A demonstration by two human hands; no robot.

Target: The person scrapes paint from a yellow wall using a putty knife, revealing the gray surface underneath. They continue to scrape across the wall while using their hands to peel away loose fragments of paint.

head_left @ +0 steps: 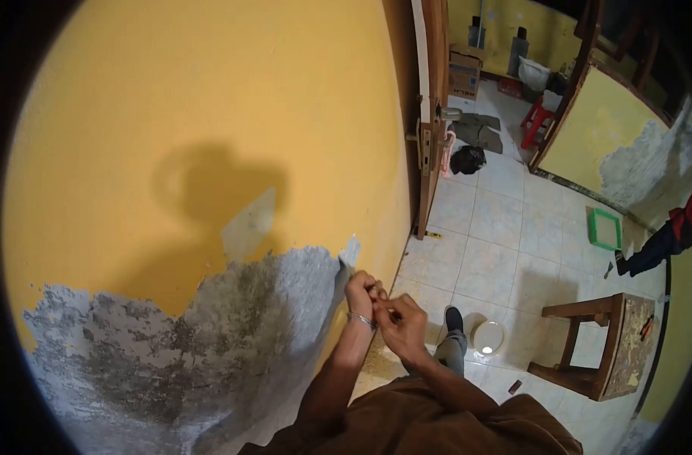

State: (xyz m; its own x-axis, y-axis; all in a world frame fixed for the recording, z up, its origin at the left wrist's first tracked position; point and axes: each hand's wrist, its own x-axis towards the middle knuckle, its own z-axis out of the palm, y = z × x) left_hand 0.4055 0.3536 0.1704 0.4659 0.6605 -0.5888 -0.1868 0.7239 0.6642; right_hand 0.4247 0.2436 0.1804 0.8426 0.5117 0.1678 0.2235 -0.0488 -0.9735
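Note:
My left hand, with a bracelet at its wrist, is closed around a scraper. Only the tool's front part shows above the fist, against the wall at the edge of the peeled paint. Right beside it, my right hand has its fingers curled at the lower end of the same grip; the handle is hidden by the fingers. The yellow wall fills the left side. Below its ragged paint edge lies a bare grey patch, and a small pale strip shows just above the scraper.
An open wooden door stands beyond the wall's corner. On the tiled floor are a white round container, a wooden stool and a green tray. Another person's leg shows at right. A cardboard box is farther back.

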